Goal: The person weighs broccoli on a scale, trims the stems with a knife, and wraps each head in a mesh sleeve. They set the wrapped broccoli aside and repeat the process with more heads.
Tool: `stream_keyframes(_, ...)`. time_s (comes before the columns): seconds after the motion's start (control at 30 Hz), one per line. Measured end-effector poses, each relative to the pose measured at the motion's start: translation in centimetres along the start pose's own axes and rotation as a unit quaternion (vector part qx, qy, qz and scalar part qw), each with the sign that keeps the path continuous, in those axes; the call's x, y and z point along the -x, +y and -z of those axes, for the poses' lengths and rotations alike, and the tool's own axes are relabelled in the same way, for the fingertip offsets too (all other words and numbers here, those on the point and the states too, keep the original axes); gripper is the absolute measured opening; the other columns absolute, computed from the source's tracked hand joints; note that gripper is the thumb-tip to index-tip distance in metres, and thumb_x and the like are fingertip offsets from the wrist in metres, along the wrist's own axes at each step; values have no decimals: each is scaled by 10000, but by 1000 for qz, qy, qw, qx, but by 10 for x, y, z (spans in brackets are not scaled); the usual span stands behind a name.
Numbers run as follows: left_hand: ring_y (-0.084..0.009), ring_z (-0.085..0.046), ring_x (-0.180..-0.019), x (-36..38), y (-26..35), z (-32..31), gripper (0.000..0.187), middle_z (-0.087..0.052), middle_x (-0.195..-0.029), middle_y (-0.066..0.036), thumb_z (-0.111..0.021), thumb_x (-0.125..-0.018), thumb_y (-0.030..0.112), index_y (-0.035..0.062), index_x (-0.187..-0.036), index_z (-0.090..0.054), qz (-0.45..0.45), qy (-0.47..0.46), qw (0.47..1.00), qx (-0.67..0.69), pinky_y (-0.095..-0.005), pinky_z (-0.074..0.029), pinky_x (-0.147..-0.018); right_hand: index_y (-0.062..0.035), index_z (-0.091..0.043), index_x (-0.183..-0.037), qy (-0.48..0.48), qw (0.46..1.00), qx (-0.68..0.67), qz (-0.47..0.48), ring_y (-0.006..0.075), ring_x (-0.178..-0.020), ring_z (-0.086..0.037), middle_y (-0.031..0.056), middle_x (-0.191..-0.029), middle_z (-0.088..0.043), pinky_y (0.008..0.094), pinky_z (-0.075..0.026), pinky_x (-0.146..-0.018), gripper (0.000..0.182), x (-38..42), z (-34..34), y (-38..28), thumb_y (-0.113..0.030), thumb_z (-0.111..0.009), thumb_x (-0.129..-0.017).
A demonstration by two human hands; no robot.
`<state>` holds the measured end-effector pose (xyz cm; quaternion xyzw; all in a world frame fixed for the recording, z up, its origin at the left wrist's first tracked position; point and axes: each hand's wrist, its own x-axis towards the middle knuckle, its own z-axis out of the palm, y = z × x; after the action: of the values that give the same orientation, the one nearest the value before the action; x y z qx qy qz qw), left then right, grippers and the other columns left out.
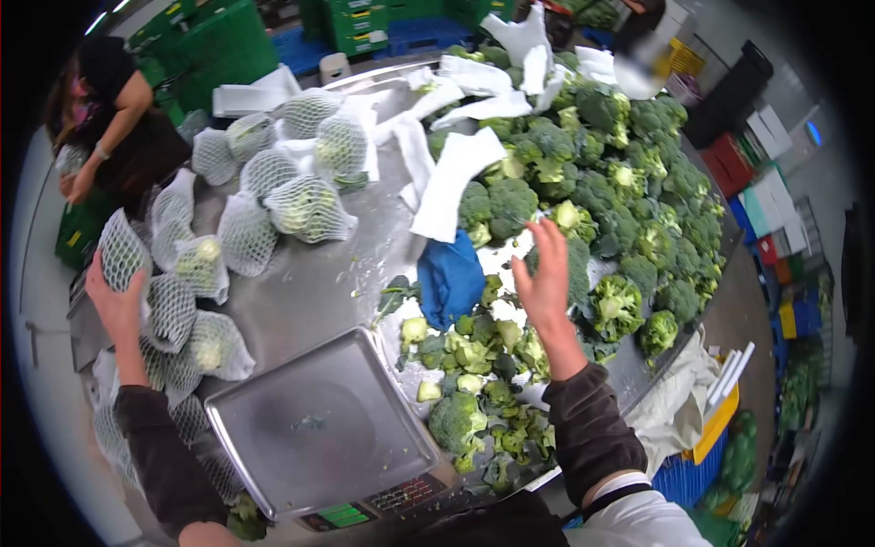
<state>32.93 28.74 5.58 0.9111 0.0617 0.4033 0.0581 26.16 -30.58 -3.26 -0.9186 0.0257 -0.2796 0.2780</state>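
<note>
My left hand [117,296] is closed round a broccoli in a white foam net [124,251] at the left, beside a heap of other netted broccoli [246,235]. My right hand [547,278] is raised over the table with its fingers apart and nothing in it. Close to it lies the large pile of bare broccoli [592,196]. A blue cloth [451,281] lies left of my right hand, with an empty white foam net [456,182] just above it. Cut stems and broccoli pieces [474,351] are spread below the cloth.
A scale with a steel tray [319,424] stands at the near edge of the steel table [314,292]. Another person [114,109] stands at the upper left. Green crates [219,59] are behind the table. A yellow crate [715,424] and a blue crate [693,469] stand at the lower right.
</note>
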Motion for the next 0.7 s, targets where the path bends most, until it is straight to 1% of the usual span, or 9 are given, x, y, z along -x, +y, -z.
stream_keyframes(0.2, -388, -395, -1160, -17, -118, -64, 752, -394, -1296, -219, -693, -719, 339, 134, -1358, -353, 77, -86, 992, -43, -429, -319, -988, -57, -375, -1278, -69, 966, 222, -110, 406, -1190, -368, 230, -1330, -319, 461, -339, -980, 814, 21, 45, 59, -280, -784, -612)
stream_keyframes(0.33, -384, -413, -1155, -11, -104, -56, 708, -433, -1273, -221, -661, -744, 398, 121, -1335, -387, 184, -74, 964, -179, -432, -325, -983, -70, -366, -1286, -99, 971, 153, -153, 395, -1190, -383, 220, -1359, -278, 460, -373, -956, 860, 26, 28, 77, -335, -798, -591)
stream_keyframes(0.43, -363, -422, -1160, 4, -67, -39, 656, -441, -1268, -209, -659, -764, 338, 70, -1308, -409, 125, -88, 964, -220, -422, -343, -975, -65, -389, -1264, -63, 978, 55, -191, 351, -1167, -431, 193, -1346, -298, 409, -405, -938, 817, 22, 29, 84, -314, -787, -595)
stream_keyframes(0.5, -313, -449, -1155, 23, -14, -19, 562, -477, -1238, -191, -645, -775, 214, 18, -1263, -447, -70, -64, 995, -4, -394, -366, -960, -54, -405, -1241, -39, 987, 45, -152, 350, -1151, -443, 188, -1329, -322, 404, -405, -939, 787, 29, 30, 83, -299, -782, -595)
stream_keyframes(0.53, -284, -467, -1140, 41, 27, -2, 527, -502, -1212, -170, -636, -766, 154, 2, -1240, -463, -14, -160, 981, 107, -369, -374, -949, -43, -421, -1219, -17, 992, 40, -115, 349, -1135, -456, 183, -1312, -347, 400, -405, -940, 758, 34, 30, 80, -284, -777, -595)
stream_keyframes(0.57, -254, -485, -1125, 62, 95, 26, 495, -527, -1186, -150, -627, -758, 95, -14, -1218, -480, 43, -253, 943, 214, -344, -382, -938, -23, -456, -1163, -26, 994, 19, -103, 341, -1111, -469, 181, -1266, -405, 390, -404, -939, 689, 34, 38, 62, -244, -770, -591)
stream_keyframes(0.6, -207, -501, -1108, 87, 141, 46, 477, -557, -1150, -103, -621, -740, 61, 4, -1200, -506, 169, -348, 836, 390, -307, -388, -927, -19, -493, -1104, -11, 998, 38, -52, 336, -1081, -485, 169, -1184, -484, 386, -417, -917, 597, 38, 38, 51, -197, -758, -599)
stream_keyframes(0.63, -182, -497, -1120, 109, 176, 60, 495, -546, -1168, -75, -627, -735, 53, 19, -1212, -499, 188, -423, 730, 503, -288, -393, -922, -18, -514, -1079, -20, 999, 11, -30, 332, -1067, -500, 162, -1145, -516, 376, -417, -913, 558, 42, 42, 34, -176, -753, -600)
stream_keyframes(0.7, -246, -499, -1128, 153, 240, 84, 520, -502, -1208, -131, -604, -786, 130, 16, -1261, -425, 192, -496, 619, 577, -364, -491, -828, -23, -544, -1039, -38, 998, -38, 22, 323, -1030, -526, 152, -1088, -558, 372, -425, -890, 489, 49, 54, -10, -130, -742, -606)
